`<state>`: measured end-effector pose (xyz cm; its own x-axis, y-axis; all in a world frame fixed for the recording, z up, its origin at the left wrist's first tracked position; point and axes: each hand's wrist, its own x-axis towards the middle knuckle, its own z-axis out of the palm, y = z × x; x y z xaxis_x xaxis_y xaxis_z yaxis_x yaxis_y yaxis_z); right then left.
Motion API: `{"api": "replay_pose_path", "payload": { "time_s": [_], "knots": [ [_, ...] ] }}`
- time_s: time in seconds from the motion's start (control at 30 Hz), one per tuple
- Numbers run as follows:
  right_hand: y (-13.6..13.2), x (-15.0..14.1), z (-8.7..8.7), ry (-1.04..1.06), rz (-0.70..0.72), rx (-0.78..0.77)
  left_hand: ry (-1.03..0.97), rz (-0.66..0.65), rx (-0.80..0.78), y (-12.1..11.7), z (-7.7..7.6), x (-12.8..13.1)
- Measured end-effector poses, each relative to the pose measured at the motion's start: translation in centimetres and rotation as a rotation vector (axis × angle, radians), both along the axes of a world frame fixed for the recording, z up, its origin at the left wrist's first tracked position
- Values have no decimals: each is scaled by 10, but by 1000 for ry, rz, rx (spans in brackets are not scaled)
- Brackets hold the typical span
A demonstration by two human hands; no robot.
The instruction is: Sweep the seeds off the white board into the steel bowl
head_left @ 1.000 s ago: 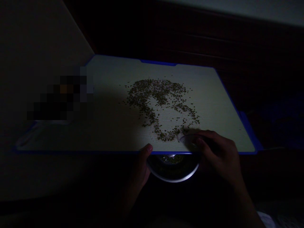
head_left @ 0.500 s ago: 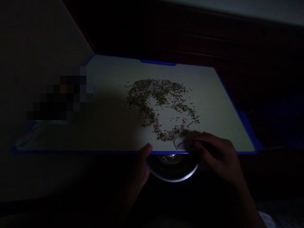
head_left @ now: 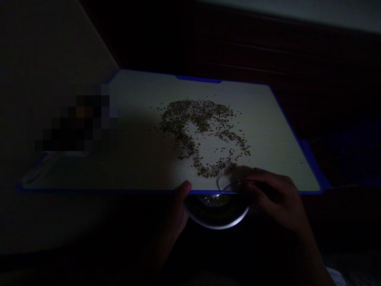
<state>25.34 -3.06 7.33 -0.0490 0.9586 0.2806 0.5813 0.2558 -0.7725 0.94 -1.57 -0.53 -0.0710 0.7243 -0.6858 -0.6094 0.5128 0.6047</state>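
Small greenish-brown seeds or beans [head_left: 190, 115] lie scattered in a ring-like spread on a pale board with a blue rim [head_left: 276, 159]. Below the board's near edge is a round metal bowl [head_left: 218, 227] with more of the small grains inside. My left hand [head_left: 177, 208] is closed at the bowl's left side, its thumb up by the board's edge; its fingers are mostly hidden. My right hand [head_left: 275, 194] pinches a thin piece with a curved dark edge [head_left: 233, 184], low over the board's near edge above the bowl. Darkness hides what kind of piece it is.
A blurred-out dark object [head_left: 74, 123] sits on the board's left end. A pale surface [head_left: 44, 51] extends at the left, and a light ledge [head_left: 297, 14] runs along the top right. Something white [head_left: 335, 275] shows at the lower right.
My right hand has drawn slightly down towards me, bringing the thin piece to the board's near edge. My left hand, the bowl and the grains look nearly unchanged.
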Motion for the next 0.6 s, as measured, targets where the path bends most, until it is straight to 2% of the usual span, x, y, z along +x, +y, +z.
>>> {"api": "replay_pose_path", "payload": {
  "time_s": [0.1, 0.23, 0.33, 0.43, 0.6],
  "knots": [
    [0, 0, -4, 65, -162, 24, -29, 22, 120, 7, 8, 7],
    [2, -3, -12, 127, -474, 122, -68, 0, 139, 10, 12, 10],
    [4, -7, -16, 87, -535, 137, -54, 32, 143, 9, 13, 9],
    [3, -8, -14, 25, -443, 111, -71, 32, 143, 9, 15, 10],
    [3, -10, -2, -48, -14, 78, -75, 38, 146, 10, 15, 11]
  ]
}}
